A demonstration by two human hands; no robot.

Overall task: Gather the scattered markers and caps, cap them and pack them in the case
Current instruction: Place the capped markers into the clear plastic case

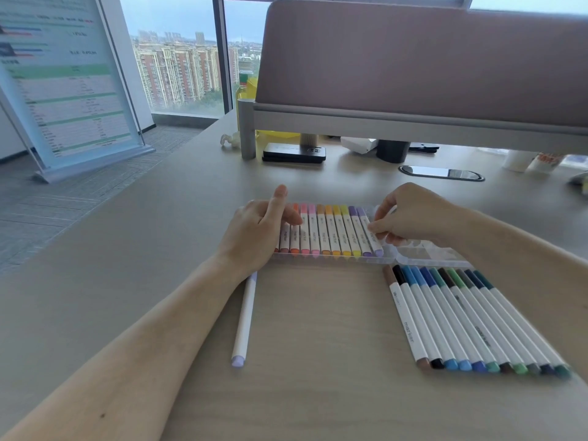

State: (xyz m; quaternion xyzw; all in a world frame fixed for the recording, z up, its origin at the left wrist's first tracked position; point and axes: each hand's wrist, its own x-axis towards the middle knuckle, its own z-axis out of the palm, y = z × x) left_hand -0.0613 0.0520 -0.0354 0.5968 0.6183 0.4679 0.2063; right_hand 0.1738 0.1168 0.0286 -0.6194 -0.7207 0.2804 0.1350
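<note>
A clear plastic case lies on the desk, its left part filled with a row of capped warm-coloured markers. My left hand rests over the row's left end, fingers straight and thumb raised. At the row's right end my right hand pinches a pale lilac marker that lies in the case. A row of capped blue, green, brown and black markers lies loose on the desk at the near right. One lone lilac marker lies near my left forearm.
A mauve desk divider on a metal frame rises behind the case. Under it lie a black phone, a dark cup and paper cups. A cable port sits in the desk. The desk's left edge drops to the floor.
</note>
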